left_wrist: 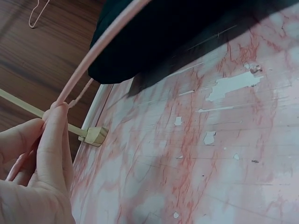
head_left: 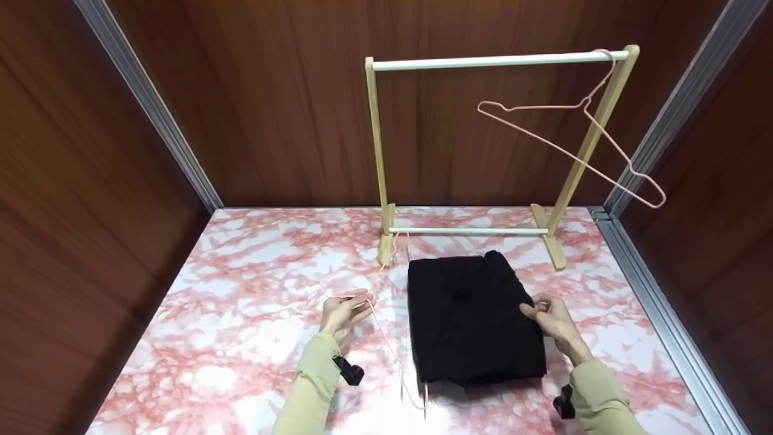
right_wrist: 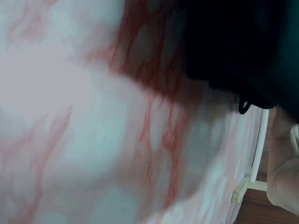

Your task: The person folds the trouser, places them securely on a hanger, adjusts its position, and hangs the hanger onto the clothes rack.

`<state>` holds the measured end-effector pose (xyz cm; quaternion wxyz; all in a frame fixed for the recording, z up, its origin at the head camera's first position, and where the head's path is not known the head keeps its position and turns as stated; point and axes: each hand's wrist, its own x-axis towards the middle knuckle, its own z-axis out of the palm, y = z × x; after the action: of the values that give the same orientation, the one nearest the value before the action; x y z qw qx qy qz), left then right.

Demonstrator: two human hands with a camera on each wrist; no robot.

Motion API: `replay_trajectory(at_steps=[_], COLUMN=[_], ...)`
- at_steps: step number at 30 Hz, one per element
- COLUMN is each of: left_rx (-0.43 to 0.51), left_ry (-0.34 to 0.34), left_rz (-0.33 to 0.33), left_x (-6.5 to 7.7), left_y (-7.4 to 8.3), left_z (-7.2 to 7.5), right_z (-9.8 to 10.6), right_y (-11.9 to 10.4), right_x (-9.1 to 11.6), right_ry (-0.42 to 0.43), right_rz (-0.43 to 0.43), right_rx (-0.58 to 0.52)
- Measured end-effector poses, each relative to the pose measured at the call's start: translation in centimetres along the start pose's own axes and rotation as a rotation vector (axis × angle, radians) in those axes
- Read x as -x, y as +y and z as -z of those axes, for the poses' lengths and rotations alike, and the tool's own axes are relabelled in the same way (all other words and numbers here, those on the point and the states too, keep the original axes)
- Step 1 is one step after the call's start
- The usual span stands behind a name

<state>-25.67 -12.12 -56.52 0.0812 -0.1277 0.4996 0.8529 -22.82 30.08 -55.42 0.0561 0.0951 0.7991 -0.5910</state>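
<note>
My left hand (head_left: 346, 311) pinches a thin pink clothes hanger (head_left: 384, 335) between thumb and fingers. In the left wrist view, the pink hanger (left_wrist: 88, 58) runs up from the fingertips in front of dark cloth. To the right is a folded black cloth (head_left: 474, 320), its kind of garment not clear. My right hand (head_left: 554, 320) grips its right edge, thumb on top. The cloth's lower edge stands off the table and casts a shadow. Part of the hanger lies behind or under the cloth, hidden. In the right wrist view, only part of the right hand (right_wrist: 282, 163) shows beside the black cloth (right_wrist: 229, 46).
A small wooden rack (head_left: 377, 139) with a white top bar (head_left: 483, 62) stands at the back. Another pink hanger (head_left: 543, 142) hangs from the bar's right end. Underneath is a red-and-white marbled tabletop (head_left: 241, 338), with brown panels (head_left: 290, 109) on three sides.
</note>
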Motion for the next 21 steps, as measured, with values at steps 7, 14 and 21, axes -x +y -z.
replay_trajectory(at_steps=[7, 14, 21], left_rx=[-0.016, -0.018, 0.0], left_ry=[-0.007, -0.001, 0.0], left_rz=[0.007, 0.01, 0.012], left_x=[-0.1, 0.1, 0.0], left_y=[-0.1, -0.1, -0.2], left_z=[-0.1, -0.3, -0.3], right_z=[-1.1, -3.1, -6.6], right_y=[0.6, -0.4, -1.2], right_x=[-0.1, 0.5, 1.9], right_ry=[0.183, 0.284, 0.064], right_rz=[0.083, 0.384, 0.557], right_rx=[0.404, 0.655, 0.821])
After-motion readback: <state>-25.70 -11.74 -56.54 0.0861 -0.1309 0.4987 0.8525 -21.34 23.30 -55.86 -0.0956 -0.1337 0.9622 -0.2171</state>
